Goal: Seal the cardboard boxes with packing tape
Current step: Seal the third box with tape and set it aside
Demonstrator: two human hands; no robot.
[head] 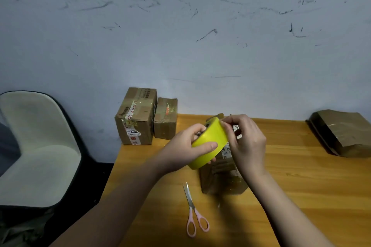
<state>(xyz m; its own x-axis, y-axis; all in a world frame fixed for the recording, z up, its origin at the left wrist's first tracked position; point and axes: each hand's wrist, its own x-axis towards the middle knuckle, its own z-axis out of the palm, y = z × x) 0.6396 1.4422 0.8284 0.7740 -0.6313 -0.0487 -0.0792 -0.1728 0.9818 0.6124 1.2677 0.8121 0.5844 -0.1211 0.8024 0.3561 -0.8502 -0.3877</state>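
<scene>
A yellow roll of packing tape (208,143) is held above the table, tilted. My left hand (186,146) grips it, thumb across its outer face and fingers in the core. My right hand (245,142) pinches at the roll's upper right edge with its fingertips. Under both hands a brown cardboard box (220,178) lies on the wooden table (301,176), shiny with clear tape and mostly hidden by the roll and my right hand.
Pink-handled scissors (193,212) lie shut on the table in front of the box. Two taped boxes, a large one (135,116) and a small one (165,118), stand beyond the table's far left corner. A brown package (341,132) lies far right. A chair (38,146) stands left.
</scene>
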